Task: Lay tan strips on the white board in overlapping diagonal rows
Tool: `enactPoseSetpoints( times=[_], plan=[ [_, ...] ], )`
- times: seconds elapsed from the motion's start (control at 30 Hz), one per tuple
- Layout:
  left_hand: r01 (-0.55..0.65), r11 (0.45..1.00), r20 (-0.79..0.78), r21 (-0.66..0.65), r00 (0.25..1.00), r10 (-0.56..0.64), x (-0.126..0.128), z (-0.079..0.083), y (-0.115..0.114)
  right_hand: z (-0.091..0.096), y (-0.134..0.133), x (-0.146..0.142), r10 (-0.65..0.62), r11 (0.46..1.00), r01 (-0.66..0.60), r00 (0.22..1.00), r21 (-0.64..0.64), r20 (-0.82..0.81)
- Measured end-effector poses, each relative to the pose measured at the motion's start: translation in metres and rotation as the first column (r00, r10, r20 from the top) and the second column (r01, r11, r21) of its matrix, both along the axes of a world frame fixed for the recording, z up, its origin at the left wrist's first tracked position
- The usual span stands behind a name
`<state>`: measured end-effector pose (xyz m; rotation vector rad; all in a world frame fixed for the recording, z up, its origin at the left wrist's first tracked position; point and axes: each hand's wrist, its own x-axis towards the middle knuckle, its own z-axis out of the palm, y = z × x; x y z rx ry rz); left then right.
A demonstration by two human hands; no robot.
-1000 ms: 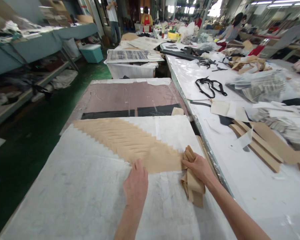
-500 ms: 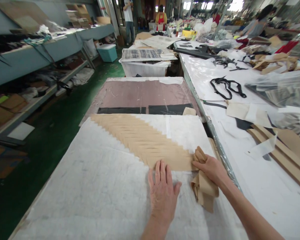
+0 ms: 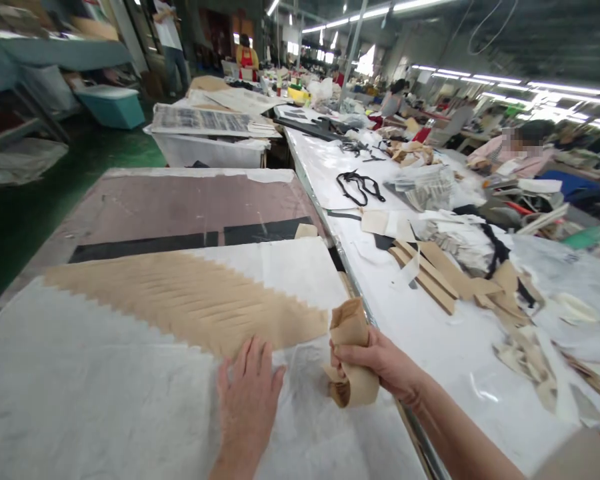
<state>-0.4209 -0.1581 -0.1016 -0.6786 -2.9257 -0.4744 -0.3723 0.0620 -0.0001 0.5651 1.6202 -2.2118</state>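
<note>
Tan fabric strips point(image 3: 195, 293) lie overlapped in a stepped, slanting row on a white sheet point(image 3: 105, 387). My left hand point(image 3: 247, 393) rests flat with its fingers stretched out, the fingertips at the near edge of the row. To the right, my right hand point(image 3: 380, 363) is closed round a folded bundle of tan fabric strips point(image 3: 350, 323). One end of that bundle curls down below the fingers, over the white sheet. The bundle sits a little apart from the right end of the laid row.
Along the right runs a white table point(image 3: 430, 347) with tan strips point(image 3: 425, 277), a black cord point(image 3: 360, 190) and fabric scraps. Dark strips point(image 3: 145, 247) lie beyond the sheet. Further back stands a white bin point(image 3: 210, 147). Several people are in the background, one seated at right.
The view has swung to the right. My right hand has lifted the tan bundle away from the row's end and it now stands more upright. My left hand stays at the row's near edge.
</note>
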Motion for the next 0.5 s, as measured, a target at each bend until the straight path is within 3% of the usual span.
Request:
enactPoseSetpoints(
  times=[0.07, 0.13, 0.2, 0.27, 0.33, 0.37, 0.43, 0.5],
  plan=[
    [-0.004, 0.993, 0.095, 0.119, 0.995, -0.008, -0.004, 0.009, -0.002, -0.001, -0.008, 0.004, -0.039, 0.999, 0.039, 0.999, -0.012, -0.012],
    [-0.059, 0.948, 0.283, 0.312, 0.958, -0.034, -0.002, 0.024, 0.0, -0.003, -0.014, 0.007, -0.102, 0.995, 0.102, 0.995, 0.017, -0.015],
    [-0.166, 0.835, 0.516, 0.524, 0.842, -0.156, 0.005, 0.043, 0.007, -0.004, -0.021, 0.011, -0.149, 0.987, 0.15, 0.988, 0.062, -0.028],
    [-0.31, 0.673, 0.656, 0.672, 0.671, -0.345, 0.015, 0.062, 0.016, -0.002, -0.027, 0.016, -0.154, 0.982, 0.158, 0.987, 0.102, -0.052],
    [-0.434, 0.538, 0.686, 0.722, 0.543, -0.483, 0.024, 0.078, 0.025, 0.001, -0.033, 0.022, -0.127, 0.983, 0.135, 0.99, 0.125, -0.068],
    [-0.478, 0.499, 0.691, 0.723, 0.508, -0.514, 0.028, 0.085, 0.029, 0.002, -0.036, 0.026, -0.112, 0.984, 0.12, 0.991, 0.133, -0.071],
    [-0.532, 0.478, 0.713, 0.699, 0.475, -0.516, 0.033, 0.093, 0.033, 0.004, -0.041, 0.033, -0.096, 0.983, 0.106, 0.993, 0.149, -0.074],
    [-0.552, 0.478, 0.729, 0.683, 0.487, -0.48, 0.038, 0.098, 0.034, 0.006, -0.044, 0.04, -0.103, 0.978, 0.116, 0.991, 0.171, -0.081]
  ],
)
